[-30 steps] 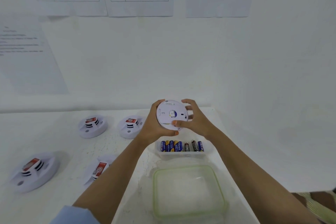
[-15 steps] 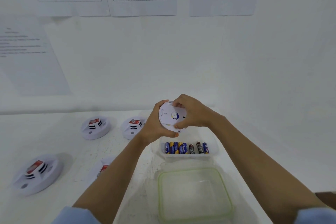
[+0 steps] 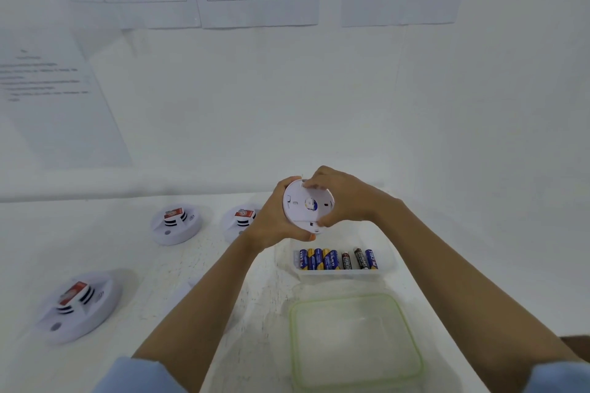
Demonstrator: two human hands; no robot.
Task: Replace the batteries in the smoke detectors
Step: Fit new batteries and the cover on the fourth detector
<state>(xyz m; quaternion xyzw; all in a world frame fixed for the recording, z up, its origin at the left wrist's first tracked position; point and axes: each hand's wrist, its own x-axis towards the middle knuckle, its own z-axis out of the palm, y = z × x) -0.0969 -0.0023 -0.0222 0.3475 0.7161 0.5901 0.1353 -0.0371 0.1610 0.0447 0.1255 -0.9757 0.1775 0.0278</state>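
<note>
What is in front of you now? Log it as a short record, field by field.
held detector: lifted above the table, flat back towards the camera
left hand: grips its left edge
right hand: fingers curled over its top right edge
batteries: a row lying in the clear tray
green-rimmed container: nearest the camera
resting on table: far-left detector, far-middle detector, near-left detector, red labels up

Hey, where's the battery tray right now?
Head view, right of centre on the table: the battery tray sits just below the held detector, with the green-rimmed container nearer the camera.
</note>
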